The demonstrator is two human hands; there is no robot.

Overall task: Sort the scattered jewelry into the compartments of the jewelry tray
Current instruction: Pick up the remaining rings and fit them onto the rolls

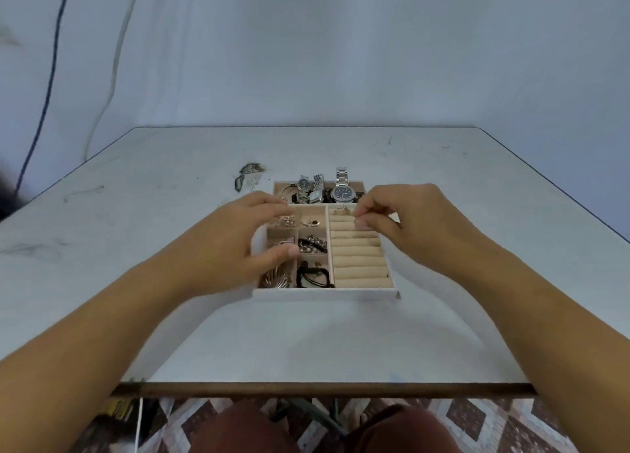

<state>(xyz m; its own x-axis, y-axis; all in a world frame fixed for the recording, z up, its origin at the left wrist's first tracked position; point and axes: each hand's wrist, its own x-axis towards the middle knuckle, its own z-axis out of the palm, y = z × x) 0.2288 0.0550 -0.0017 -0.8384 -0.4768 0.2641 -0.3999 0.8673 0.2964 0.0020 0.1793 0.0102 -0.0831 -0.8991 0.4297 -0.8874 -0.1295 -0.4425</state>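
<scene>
The beige jewelry tray (325,294) lies mid-table. Its back compartment holds several watches (344,193). The small left compartments hold earrings, a pendant (312,221), beaded pieces (312,244), black cords (312,277) and a silver piece (276,278). The ring rolls (358,258) fill the right side, with one ring (342,210) at their far end. My left hand (235,238) rests over the tray's left compartments with its fingers stretched out. My right hand (416,224) hovers over the far ring rolls, thumb and forefinger pinching something too small to make out.
A dark worn patch (249,176) with small silvery bits marks the white table left of the tray's back. The table's front edge (324,386) runs just above my knees. Cables hang along the wall at the left.
</scene>
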